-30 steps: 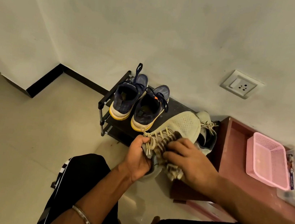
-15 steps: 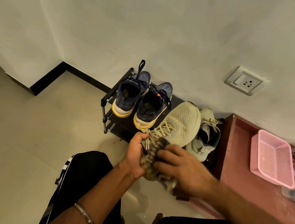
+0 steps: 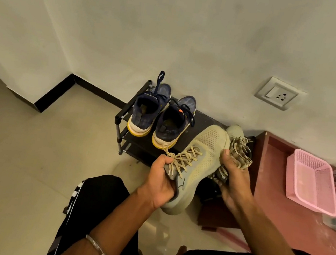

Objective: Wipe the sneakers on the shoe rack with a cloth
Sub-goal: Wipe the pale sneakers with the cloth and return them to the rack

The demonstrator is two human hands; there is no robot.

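My left hand [image 3: 160, 180] grips a pale beige knit sneaker [image 3: 202, 153] by its laced opening and holds it above the floor, toe pointing away. My right hand [image 3: 234, 180] holds a bunched, fringed cloth [image 3: 240, 153] against the sneaker's right side near the toe. The matching beige sneaker [image 3: 234, 130] sits behind, mostly hidden by the cloth. Two navy sneakers with yellow soles [image 3: 147, 111] [image 3: 174, 124] stand on the black shoe rack [image 3: 126, 110], heels toward me.
A reddish wooden unit [image 3: 272, 196] stands right of the rack and carries a pink plastic basket [image 3: 310, 182] and a clear box. A wall socket [image 3: 277, 93] is above it. My knees in dark trousers fill the bottom; pale floor lies to the left.
My right hand with the cloth has moved from the laces and heel area up to the right side of the sneaker's toe. The sneaker's laces now show.
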